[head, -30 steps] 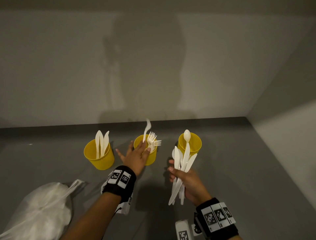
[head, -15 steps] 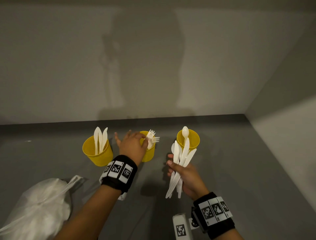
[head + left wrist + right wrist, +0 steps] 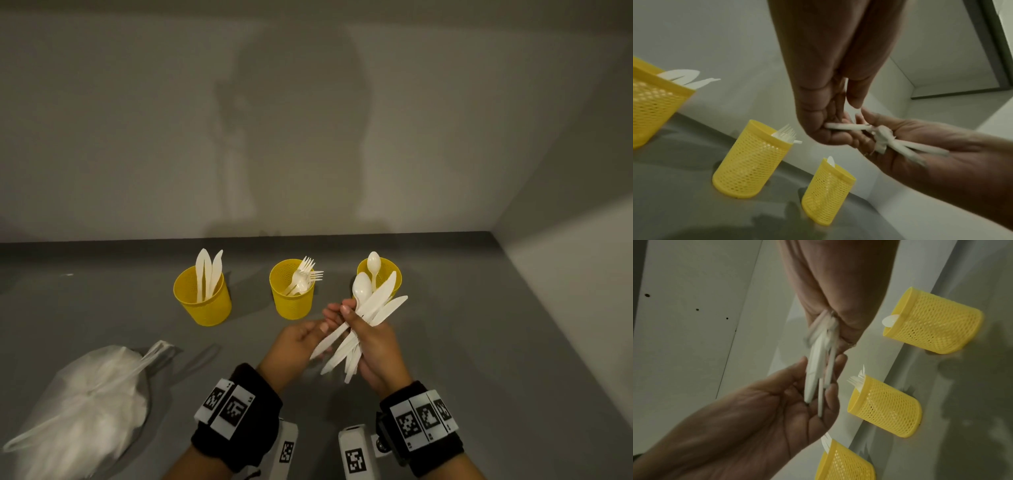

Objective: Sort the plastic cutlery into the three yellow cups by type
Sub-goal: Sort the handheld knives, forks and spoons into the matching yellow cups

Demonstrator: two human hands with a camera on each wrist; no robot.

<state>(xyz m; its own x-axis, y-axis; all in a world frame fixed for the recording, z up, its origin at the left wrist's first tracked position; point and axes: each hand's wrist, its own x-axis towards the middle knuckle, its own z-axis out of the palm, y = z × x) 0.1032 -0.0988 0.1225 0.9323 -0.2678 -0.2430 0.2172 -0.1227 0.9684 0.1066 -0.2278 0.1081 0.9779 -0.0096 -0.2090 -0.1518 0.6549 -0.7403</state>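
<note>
On my far left lies a white bag (image 3: 78, 404), out of play. Next comes the knife cup (image 3: 202, 298), holding a few knives upright, then the fork cup (image 3: 292, 291) with its forks leaning right. My left hand (image 3: 301, 346) reaches across under the bundle (image 3: 363, 318); in the left wrist view its fingers curl onto one white handle end, so I read it as pinching a single piece out (which type I cannot tell from the handle alone). My right hand (image 3: 373, 342) is closed around the bundle, a fan of knives and at least one spoon, held above the table just in front of the spoon cup (image 3: 379, 279), which shows one spoon.

So I judge the step as picking the next piece from the bundle. The next move calls for drawing it free without loosening the others, checking its head, then dropping it handle-down into the matching cup.
</note>
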